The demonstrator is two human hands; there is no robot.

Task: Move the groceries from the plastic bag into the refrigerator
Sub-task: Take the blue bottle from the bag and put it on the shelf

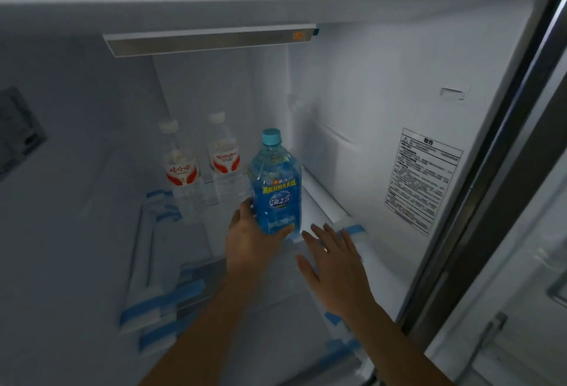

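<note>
Cannot see the base and lower left side of the blue translucent plastic bottle with the teal cap (277, 189), covered by the left hand (251, 241) gripping it. Cannot tell whether the flat right hand (333, 266) touches the white refrigerator shelf (322, 210) beneath. Cannot read the fine print on the white rectangular warning sticker (422, 180), nor the small orange mark (298, 36). Cannot make out the blurred dark grey wall panel (18, 134), cut by the left edge. Cannot follow either forearm past the bottom edge.
</note>
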